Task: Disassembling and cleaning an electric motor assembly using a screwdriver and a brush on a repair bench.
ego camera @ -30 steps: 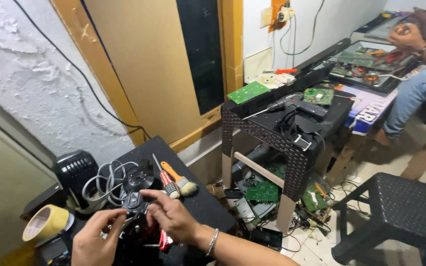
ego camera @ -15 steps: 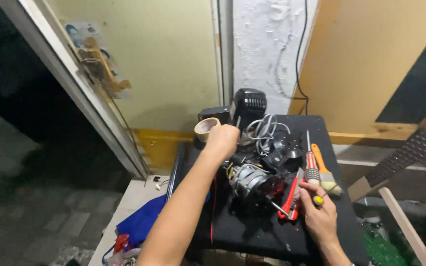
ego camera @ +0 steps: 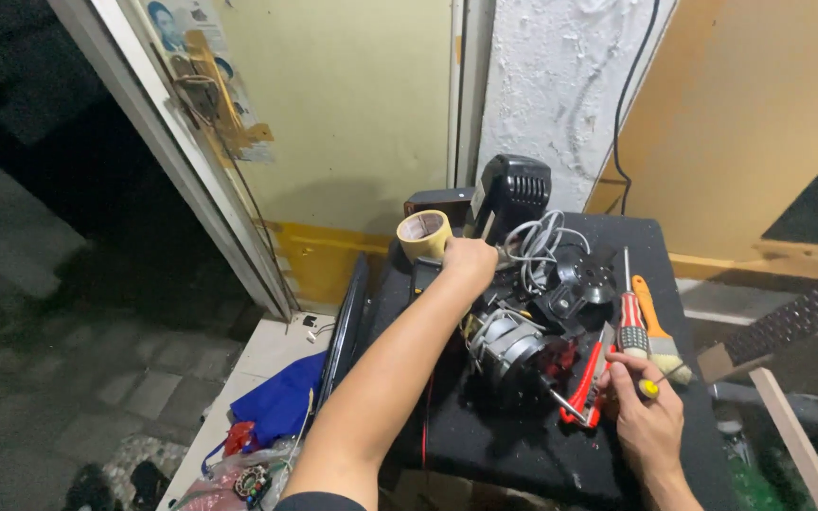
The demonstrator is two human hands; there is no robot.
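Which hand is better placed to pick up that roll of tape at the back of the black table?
Left. The left hand is stretched to the table's far side, right beside the roll of beige tape. The right hand sits at the near edge, busy holding a small yellow-capped screwdriver by the red pliers.

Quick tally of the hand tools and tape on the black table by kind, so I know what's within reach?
Screwdrivers: 1, red-handled, by the right hand
Pliers: 1, red-handled
Paintbrushes: 1, orange-handled
Tape rolls: 1, tan, beside the left hand
Total: 4
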